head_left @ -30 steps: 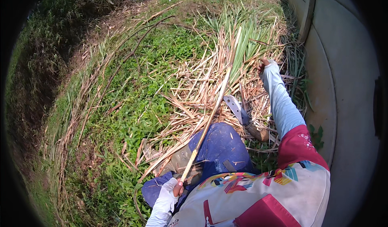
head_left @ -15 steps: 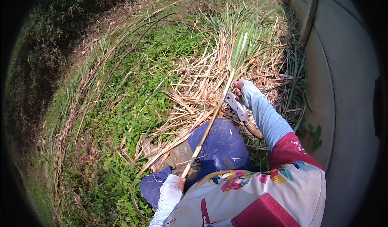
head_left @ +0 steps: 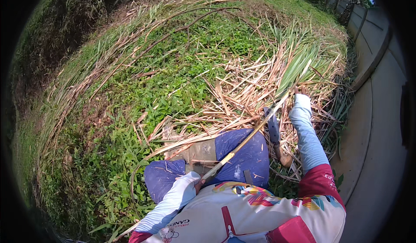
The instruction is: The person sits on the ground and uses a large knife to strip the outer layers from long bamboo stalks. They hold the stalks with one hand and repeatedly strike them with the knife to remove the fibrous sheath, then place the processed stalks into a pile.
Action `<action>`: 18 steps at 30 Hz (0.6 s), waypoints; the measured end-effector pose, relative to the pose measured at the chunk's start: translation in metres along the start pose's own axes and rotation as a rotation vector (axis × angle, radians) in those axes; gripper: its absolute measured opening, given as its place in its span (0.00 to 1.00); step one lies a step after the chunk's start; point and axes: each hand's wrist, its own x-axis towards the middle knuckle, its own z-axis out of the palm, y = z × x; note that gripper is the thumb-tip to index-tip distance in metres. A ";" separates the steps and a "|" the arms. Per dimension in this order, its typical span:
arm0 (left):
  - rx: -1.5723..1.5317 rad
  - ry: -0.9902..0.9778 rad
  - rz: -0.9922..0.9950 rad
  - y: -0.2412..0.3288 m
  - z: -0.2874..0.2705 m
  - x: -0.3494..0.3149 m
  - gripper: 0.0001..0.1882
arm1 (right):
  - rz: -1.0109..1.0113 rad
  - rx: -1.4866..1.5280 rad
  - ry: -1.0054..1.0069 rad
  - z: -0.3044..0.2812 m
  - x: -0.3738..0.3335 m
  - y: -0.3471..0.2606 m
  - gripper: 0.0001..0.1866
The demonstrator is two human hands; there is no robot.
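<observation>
A long, pale yellow cane stalk (head_left: 248, 140) runs slantwise across my bent blue-trousered legs, with green leaves at its far end. My left hand (head_left: 199, 185), in a pale sleeve, is closed around its near end close to my body. Reaching forward on the right, my right hand (head_left: 300, 90) has its fingers closed at the stalk's leafy top; part of the grip is hidden. Below that hand, a broad-bladed knife (head_left: 273, 129) with a wooden handle lies on the dry litter, its blade partly behind the stalk.
Dry stripped leaves (head_left: 236, 91) lie heaped ahead, with long green leaves (head_left: 295, 67) at the far right of the heap. A grey wall (head_left: 381, 108) runs along the right. Low green plants (head_left: 160, 87) cover the ground leftward, crossed by a thin bare branch (head_left: 186, 27).
My right hand has moved forward and right along with the stalk's leafy end. My left hand still grips the near end. The view has turned somewhat; the knife lies below the right hand.
</observation>
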 end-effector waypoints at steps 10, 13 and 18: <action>-0.053 -0.075 -0.065 0.059 -0.050 -0.036 0.16 | -0.717 0.483 -0.484 0.054 -0.175 -0.235 0.45; 0.088 -0.041 -0.206 0.048 -0.050 -0.064 0.18 | -0.876 0.502 -0.679 0.049 -0.216 -0.270 0.43; 0.285 -0.076 -0.454 0.035 -0.042 -0.111 0.17 | -0.969 0.521 -0.813 0.040 -0.235 -0.285 0.40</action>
